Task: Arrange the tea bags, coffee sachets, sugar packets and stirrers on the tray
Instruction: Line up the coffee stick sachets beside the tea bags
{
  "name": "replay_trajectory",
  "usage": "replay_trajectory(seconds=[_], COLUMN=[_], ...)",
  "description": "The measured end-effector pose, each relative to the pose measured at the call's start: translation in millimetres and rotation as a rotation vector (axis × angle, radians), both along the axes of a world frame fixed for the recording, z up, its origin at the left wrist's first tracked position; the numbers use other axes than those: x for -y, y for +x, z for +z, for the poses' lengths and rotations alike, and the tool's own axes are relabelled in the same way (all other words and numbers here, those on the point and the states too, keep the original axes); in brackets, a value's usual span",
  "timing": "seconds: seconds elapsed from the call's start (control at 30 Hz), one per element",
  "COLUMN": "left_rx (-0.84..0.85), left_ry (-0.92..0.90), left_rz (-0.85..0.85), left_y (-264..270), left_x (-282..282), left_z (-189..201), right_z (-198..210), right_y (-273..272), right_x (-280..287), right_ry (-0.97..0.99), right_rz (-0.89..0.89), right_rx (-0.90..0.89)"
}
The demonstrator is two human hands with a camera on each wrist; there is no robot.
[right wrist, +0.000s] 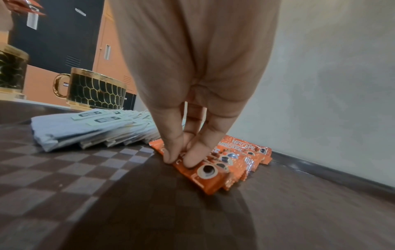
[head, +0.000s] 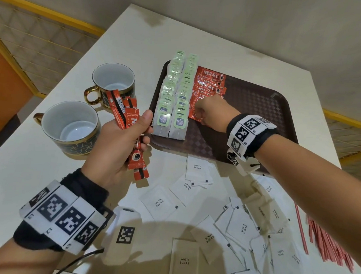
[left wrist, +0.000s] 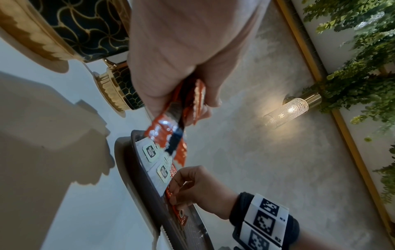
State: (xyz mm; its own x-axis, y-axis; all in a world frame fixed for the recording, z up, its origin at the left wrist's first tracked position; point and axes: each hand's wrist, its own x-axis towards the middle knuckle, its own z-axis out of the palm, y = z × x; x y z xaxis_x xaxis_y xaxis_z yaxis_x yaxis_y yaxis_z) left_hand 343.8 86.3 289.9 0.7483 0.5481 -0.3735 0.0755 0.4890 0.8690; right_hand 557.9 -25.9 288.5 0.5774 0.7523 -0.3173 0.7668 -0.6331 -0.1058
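On the brown tray [head: 252, 107] lie two overlapping rows of tea bags [head: 174, 93] and, to their right, a row of red coffee sachets [head: 209, 83]. My right hand [head: 199, 116] is at the near end of that row. Its bent fingers and thumb [right wrist: 180, 159] pinch down on the nearest coffee sachet [right wrist: 207, 170], which lies flat on the tray. To the left of the tray and above the table, my left hand [head: 119, 145] grips a bundle of coffee sachets [head: 125, 113]. White sugar packets [head: 196, 170] lie scattered on the table in front of the tray. Red stirrers [head: 326, 239] lie at the right.
Two dark, gold-trimmed cups [head: 69, 124] [head: 113, 80] stand on the table left of the tray, close to my left hand. The tray's right half [head: 263, 95] is bare. A wall runs behind the table's far edge.
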Motion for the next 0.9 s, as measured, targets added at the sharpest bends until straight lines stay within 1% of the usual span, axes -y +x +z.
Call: replay_trajectory(seconds=[0.07,0.17,0.33,0.57,0.7,0.8,0.9], left_rx=[0.004,0.010,0.016,0.018,0.021,0.027,0.028], left_ry=[0.002,0.001,-0.001,-0.016,0.016,0.017,-0.001], left_rz=[-0.003,0.002,0.005,0.017,0.025,0.026,0.021], left_y=[-0.5,-0.7,-1.8,-4.3,-4.9,-3.0,-0.4], left_x=[0.0,-0.3,-0.1,-1.2,-1.9,-1.2,-1.4], left_z=[0.6,2.0,2.5,0.1,-3.6,-5.6,-4.6], right_z=[1.0,5.9,9.8,3.9,5.1,7.0,9.1], right_y=[0.7,5.4,18.6,19.8,17.6,16.5,14.1], right_x=[0.0,2.8,9.7,7.6,6.2,7.1,9.2], right_ry=[-0.007,0.018,0.000,-0.107,-0.141,-0.102,-0.018], right_rz=[0.018,0.020,-0.087,0.006,0.011,0.011,0.017], right_rx=[-0.012,0.030,0.103,0.138,0.119,0.130,0.137])
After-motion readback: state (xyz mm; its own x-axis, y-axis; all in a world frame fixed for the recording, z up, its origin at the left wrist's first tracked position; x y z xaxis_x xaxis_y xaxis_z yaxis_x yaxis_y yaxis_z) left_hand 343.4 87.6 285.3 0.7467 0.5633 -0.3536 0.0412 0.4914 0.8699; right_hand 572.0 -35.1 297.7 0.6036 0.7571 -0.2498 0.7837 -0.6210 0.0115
